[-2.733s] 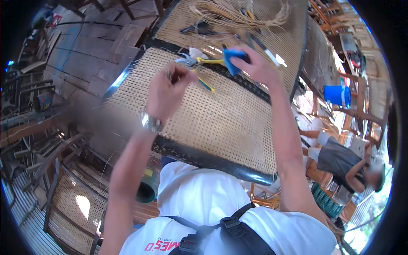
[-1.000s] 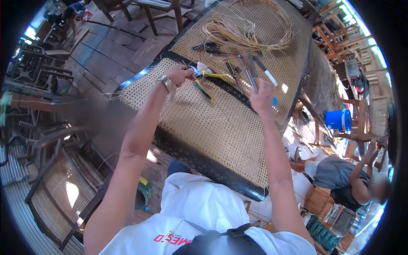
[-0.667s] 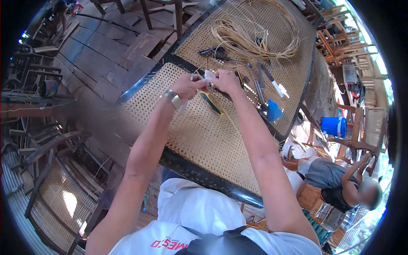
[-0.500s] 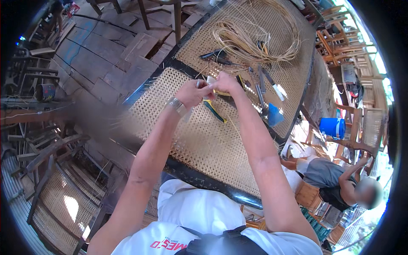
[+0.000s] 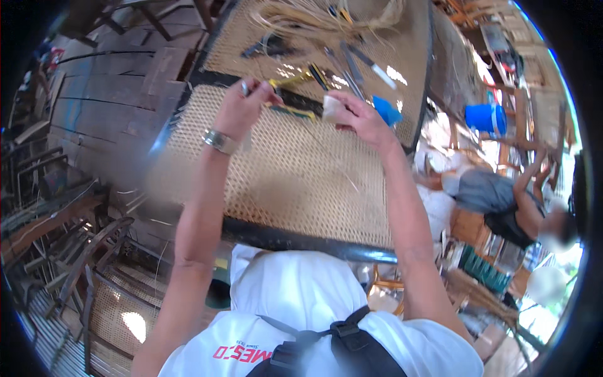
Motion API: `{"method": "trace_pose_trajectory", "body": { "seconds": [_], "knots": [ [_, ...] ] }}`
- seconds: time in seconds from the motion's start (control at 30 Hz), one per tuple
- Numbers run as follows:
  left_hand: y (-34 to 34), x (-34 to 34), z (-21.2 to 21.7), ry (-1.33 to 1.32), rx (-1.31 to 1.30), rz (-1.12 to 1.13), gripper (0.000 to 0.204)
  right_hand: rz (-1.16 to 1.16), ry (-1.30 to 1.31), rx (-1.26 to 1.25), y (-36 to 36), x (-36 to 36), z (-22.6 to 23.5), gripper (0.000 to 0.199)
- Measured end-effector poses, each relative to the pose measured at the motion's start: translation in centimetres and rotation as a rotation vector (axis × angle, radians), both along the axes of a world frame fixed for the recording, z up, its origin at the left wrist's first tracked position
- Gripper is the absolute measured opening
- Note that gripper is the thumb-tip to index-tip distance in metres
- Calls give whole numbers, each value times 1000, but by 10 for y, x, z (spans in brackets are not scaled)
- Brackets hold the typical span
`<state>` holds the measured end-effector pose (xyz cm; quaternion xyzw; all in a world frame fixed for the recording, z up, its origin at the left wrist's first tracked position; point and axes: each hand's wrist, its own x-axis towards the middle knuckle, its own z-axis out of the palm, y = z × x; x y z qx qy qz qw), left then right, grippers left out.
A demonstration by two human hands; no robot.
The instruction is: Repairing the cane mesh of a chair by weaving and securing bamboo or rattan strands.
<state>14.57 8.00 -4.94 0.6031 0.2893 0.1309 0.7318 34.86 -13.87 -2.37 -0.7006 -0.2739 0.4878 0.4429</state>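
Observation:
My left hand (image 5: 242, 110), with a ring and a wide metal band at the wrist, is over the far left of the woven cane panel (image 5: 282, 169). Its fingers are curled together; what they hold, if anything, is too blurred to make out. My right hand (image 5: 364, 121) pinches a small cream-white piece (image 5: 331, 109), perhaps a roll, between thumb and fingers. The hands are apart. Between them, pliers with green and yellow handles (image 5: 295, 112) lie on the panel. A thin yellow tool (image 5: 292, 81) lies just beyond, beside a black-and-yellow handle (image 5: 318, 76).
Past the dark crossbar lie a coil of cane strands (image 5: 301, 19), dark tools (image 5: 270, 47), a white-handled blade (image 5: 380, 74) and a blue piece (image 5: 386, 111). A blue bucket (image 5: 485, 119) and another person (image 5: 490, 191) are at right. Chair frames (image 5: 94, 264) crowd the left.
My hands have separated: the left has moved left, the right has moved right with the cream-white piece. The view has shifted, so the panel and tools sit higher and further left.

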Motion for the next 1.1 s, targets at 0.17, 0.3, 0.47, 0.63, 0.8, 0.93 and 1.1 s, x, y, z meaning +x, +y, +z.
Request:
{"method": "trace_pose_trajectory", "body": {
  "seconds": [0.17, 0.3, 0.47, 0.63, 0.8, 0.93, 1.1],
  "knots": [
    [-11, 29, 62, -88, 107, -88, 21, -86, 170, -131, -143, -25, -33, 40],
    [-38, 39, 109, -141, 291, -114, 21, 4, -37, -3, -172, -40, -26, 40],
    [-82, 42, 155, -230, 428, -201, 20, 219, -334, 75, -172, -50, -8, 35],
    [-141, 32, 209, -313, 669, -128, 20, -36, -348, 38, -171, -61, -41, 32],
    [-138, -2, 140, 41, 606, 137, 30, -14, -57, -225, -146, -29, -43, 38],
    [-192, -19, 88, 261, 348, -204, 51, 16, -3, -135, -99, -7, 37, 33],
    [-230, 25, 49, 256, 573, -175, 38, 247, -115, 242, -44, -1, 228, 26]
  ]
}}
